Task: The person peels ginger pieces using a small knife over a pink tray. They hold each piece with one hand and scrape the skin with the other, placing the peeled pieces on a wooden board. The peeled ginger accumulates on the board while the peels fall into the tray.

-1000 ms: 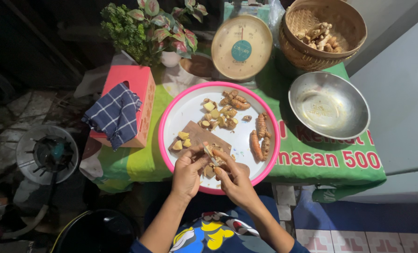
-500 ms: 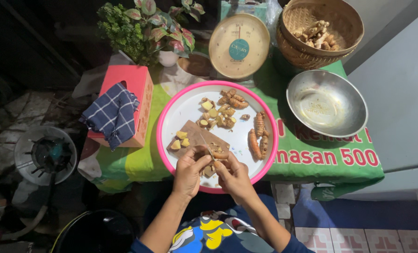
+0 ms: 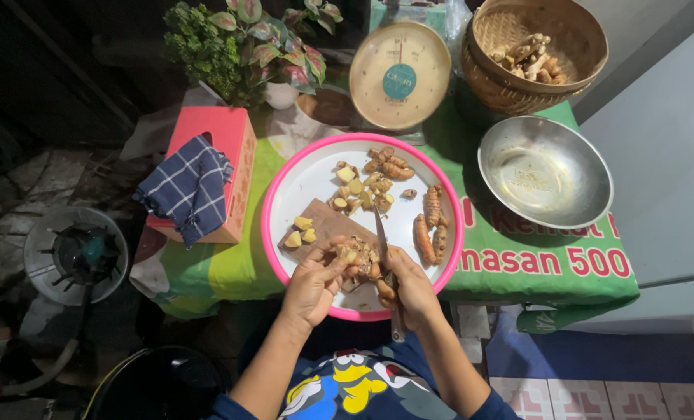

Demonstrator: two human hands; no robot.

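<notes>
Hands first: your left hand (image 3: 313, 281) has its fingers curled onto a knobbly ginger root (image 3: 356, 257), pinning it on the small wooden cutting board (image 3: 325, 225), which lies at the near side of the pink-rimmed round tray (image 3: 300, 180). Your right hand (image 3: 410, 286) has its fingers wrapped tight around the handle of a knife (image 3: 381, 237); the blade points away from you, just beside the root. On the board to the left lie a few yellow cut pieces (image 3: 299, 231). Farther into the tray you have a heap of chopped pieces (image 3: 360, 190) near the middle and whole turmeric roots (image 3: 431, 225) at the right edge. Left of the tray stands a pink box (image 3: 221, 144) with a blue checked cloth (image 3: 185, 187) draped over it. To the right sits a steel bowl (image 3: 545, 171) on the green table cover (image 3: 533, 264). Beyond these stand a dial kitchen scale (image 3: 400, 75), a woven basket (image 3: 535, 54) holding more roots, and potted plants (image 3: 242, 43).
</notes>
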